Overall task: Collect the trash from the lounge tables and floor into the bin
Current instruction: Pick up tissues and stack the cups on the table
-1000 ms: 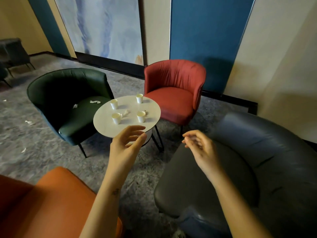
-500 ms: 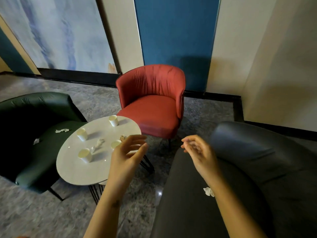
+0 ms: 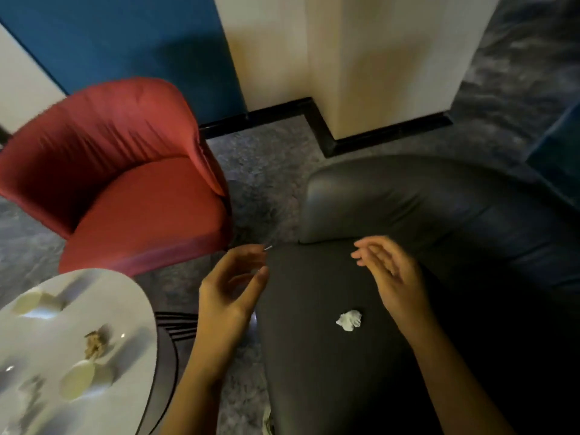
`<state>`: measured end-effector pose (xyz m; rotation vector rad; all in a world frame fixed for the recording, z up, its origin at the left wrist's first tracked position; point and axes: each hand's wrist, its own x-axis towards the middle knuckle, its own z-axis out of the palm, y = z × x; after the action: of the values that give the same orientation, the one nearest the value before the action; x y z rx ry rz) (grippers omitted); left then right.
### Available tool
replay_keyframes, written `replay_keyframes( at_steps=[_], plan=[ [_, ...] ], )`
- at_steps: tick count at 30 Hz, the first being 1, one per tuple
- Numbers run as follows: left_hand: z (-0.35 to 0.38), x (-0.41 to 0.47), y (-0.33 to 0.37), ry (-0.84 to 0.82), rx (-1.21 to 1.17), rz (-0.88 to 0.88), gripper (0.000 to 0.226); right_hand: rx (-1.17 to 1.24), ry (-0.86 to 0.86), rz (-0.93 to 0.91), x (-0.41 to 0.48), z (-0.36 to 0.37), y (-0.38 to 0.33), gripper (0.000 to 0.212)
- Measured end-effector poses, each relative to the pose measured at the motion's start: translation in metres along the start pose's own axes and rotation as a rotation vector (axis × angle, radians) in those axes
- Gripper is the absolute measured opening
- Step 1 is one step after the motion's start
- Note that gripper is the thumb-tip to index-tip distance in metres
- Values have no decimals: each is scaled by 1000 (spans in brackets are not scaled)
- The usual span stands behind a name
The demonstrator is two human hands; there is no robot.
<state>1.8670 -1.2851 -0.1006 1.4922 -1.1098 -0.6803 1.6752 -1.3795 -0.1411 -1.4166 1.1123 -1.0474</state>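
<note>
A crumpled white tissue [image 3: 349, 320] lies on the near seat of the grey armchair [image 3: 408, 208], just left of the right hand [image 3: 389, 277]. Both that hand and the left hand [image 3: 229, 290] hover relaxed, fingers loosely spread, holding nothing. The wad looks feather-light and soft, so a gentle fingertip pinch anywhere on it should do.

Lounge, red armchair [image 3: 125, 189], grey armchair [image 3: 439, 215], round side table [image 3: 135, 309], carpet [image 3: 266, 158]
</note>
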Motion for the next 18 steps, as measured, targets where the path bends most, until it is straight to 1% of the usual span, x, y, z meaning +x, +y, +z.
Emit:
replay_keyframes(
  at_steps=[2, 5, 7, 10, 13, 16, 18],
  plan=[
    [11, 21, -33, -91, -25, -12, 18, -4, 101, 49, 7, 0, 32, 23],
    [33, 44, -99, -190, -70, -73, 23, -47, 214, 153, 8, 5, 93, 13],
    [52, 47, -148, -255, -85, -118, 27, -82, 278, 229, 3, 11, 141, 14],
    [75, 35, -218, -325, -69, -180, 26, -170, 360, 338, -11, 25, 213, 26],
    [86, 15, -276, -367, -58, -254, 27, -280, 385, 462, -22, 44, 277, 40],
    [89, -8, -318, -386, -64, -329, 28, -365, 348, 568, -28, 59, 328, 60],
    [88, -21, -335, -393, -71, -365, 27, -448, 297, 545, -33, 66, 354, 72]
  ],
)
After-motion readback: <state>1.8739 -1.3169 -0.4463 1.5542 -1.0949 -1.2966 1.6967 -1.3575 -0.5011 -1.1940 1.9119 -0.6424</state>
